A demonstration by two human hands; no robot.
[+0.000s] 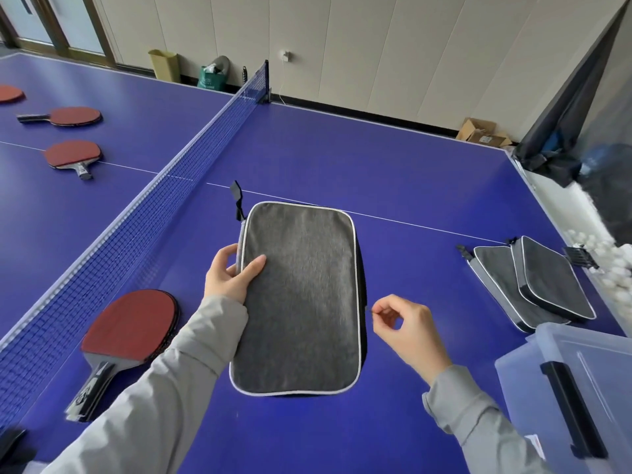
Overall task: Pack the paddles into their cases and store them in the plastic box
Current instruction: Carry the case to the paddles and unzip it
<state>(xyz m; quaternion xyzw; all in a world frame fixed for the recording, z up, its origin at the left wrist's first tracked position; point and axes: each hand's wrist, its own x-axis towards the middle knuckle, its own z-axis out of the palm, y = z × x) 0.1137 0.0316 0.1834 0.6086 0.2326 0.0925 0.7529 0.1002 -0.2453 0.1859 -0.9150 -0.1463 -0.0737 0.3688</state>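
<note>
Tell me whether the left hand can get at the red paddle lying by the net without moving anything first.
Probably not yet: the left hand is gripping the grey case. Once it lets go, the red paddle lies just beside that forearm with bare table between them.

— Where's the grey case (297, 299)?
— Flat mid-worktop, closed side up. Two more cases (533, 285) overlap at right, beside the clear plastic box (581, 388).
— Paddles?
— A red paddle (126, 330) lies by the net; three others (73, 155) lie beyond it.
</note>
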